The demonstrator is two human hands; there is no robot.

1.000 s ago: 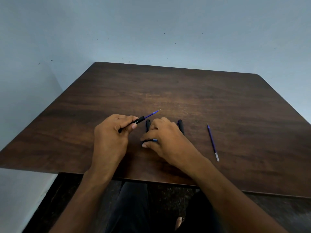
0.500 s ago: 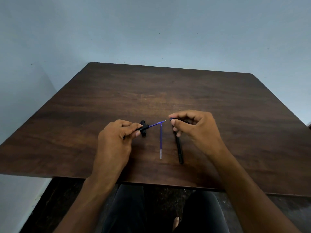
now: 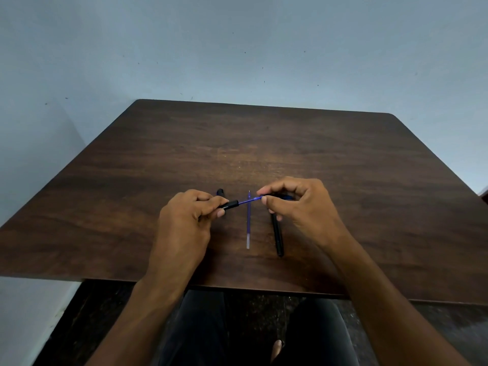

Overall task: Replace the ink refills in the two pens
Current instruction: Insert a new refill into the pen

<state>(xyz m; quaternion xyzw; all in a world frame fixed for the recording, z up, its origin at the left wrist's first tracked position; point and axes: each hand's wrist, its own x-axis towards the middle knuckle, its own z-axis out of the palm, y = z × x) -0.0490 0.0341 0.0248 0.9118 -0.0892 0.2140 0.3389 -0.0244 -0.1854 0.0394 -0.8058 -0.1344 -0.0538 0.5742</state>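
Note:
My left hand grips a black pen barrel with a blue ink refill sticking out of it to the right. My right hand pinches a small dark pen part at the refill's tip, with a bit of blue showing behind the fingers. A loose blue refill lies on the table between my hands, pointing away from me. A second black pen lies to its right, partly under my right hand. A black cap end shows behind my left fingers.
The brown wooden table stands against a pale blue wall. Its near edge runs just below my wrists, with my dark trousers and the dark floor beneath it.
My right hand moved from the table up to the tip of the refill held by my left hand. Both hands came closer together. The view shifted, so the loose refill now lies between my hands.

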